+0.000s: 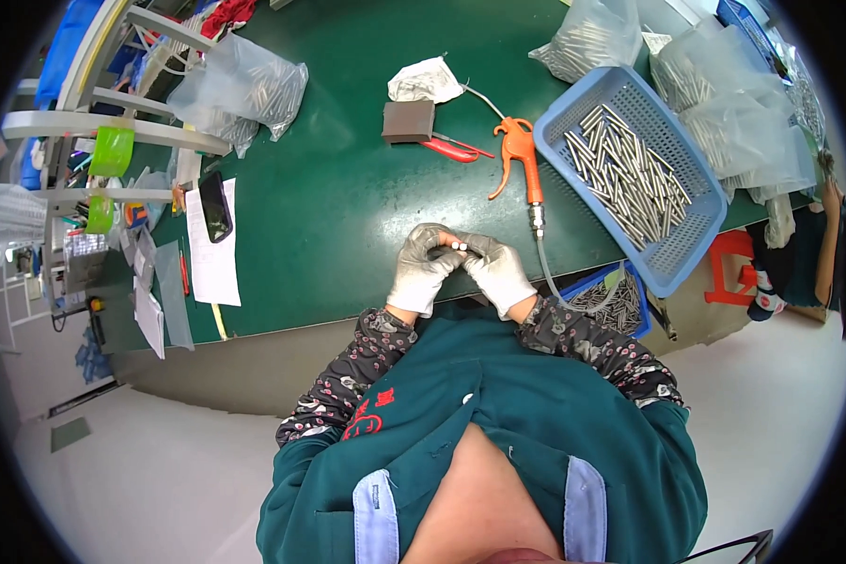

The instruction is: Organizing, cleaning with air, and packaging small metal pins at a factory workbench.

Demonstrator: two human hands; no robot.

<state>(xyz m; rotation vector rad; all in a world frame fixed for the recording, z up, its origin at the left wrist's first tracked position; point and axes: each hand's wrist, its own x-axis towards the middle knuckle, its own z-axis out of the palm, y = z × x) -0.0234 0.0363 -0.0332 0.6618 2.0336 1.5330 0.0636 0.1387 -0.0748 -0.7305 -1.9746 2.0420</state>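
Note:
My left hand and my right hand, both in white gloves greyed at the fingers, meet over the table's near edge. Their fingers are closed together around small metal pins; only two bright ends show, and the rest is hidden by the gloves. To the right lies a blue perforated basket with many loose metal pins in it. Between basket and hands rests an orange air blow gun, its clear hose running down past my right forearm.
Ahead on the green table are a brown block, red-handled pliers and a white cloth. Bags of pins stand left and right. A phone lies on paper. Below the edge sits a blue bin. Someone's arm shows far right.

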